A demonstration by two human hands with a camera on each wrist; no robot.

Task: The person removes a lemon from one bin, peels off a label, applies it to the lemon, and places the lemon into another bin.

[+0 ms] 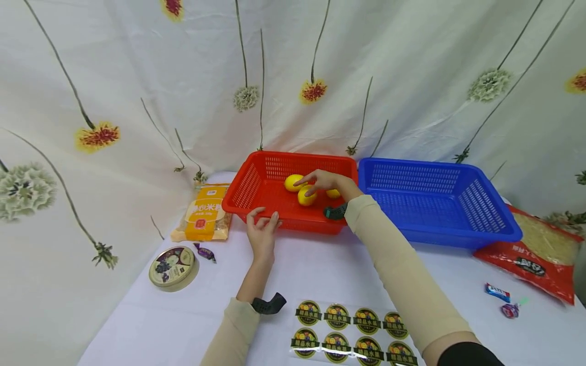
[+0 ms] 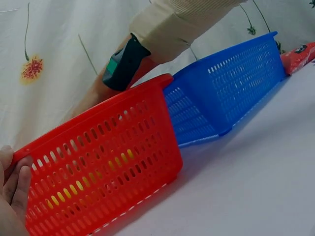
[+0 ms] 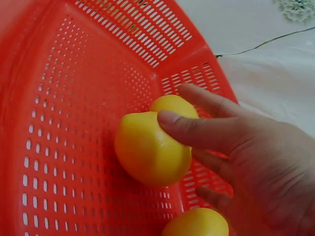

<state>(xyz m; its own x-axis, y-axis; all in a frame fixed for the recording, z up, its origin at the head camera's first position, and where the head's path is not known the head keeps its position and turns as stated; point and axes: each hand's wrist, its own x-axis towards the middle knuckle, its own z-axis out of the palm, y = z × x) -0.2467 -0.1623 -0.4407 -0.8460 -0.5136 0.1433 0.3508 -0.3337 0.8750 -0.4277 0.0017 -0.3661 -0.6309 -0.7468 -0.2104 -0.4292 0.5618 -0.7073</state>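
Three yellow lemons lie in the red basket (image 1: 247,203). My right hand (image 1: 325,181) reaches down into it with fingers spread about the front lemon (image 3: 147,152). In the right wrist view the thumb touches or overlaps that lemon, and the other fingers extend past its side. Behind it is a second lemon (image 3: 174,104), and a third lemon (image 3: 197,225) is partly under the hand's side. My left hand (image 1: 262,236) holds the near rim of the red basket at its left part, fingers and thumb at the edge (image 2: 15,182).
A blue basket (image 1: 435,236) adjoins on the right, by a red bag (image 1: 545,254) and small candies (image 1: 497,293). At left are an orange food packet (image 1: 203,213), a round tin (image 1: 171,267) and a purple candy (image 1: 206,252). A sticker sheet (image 1: 322,330) lies in front.
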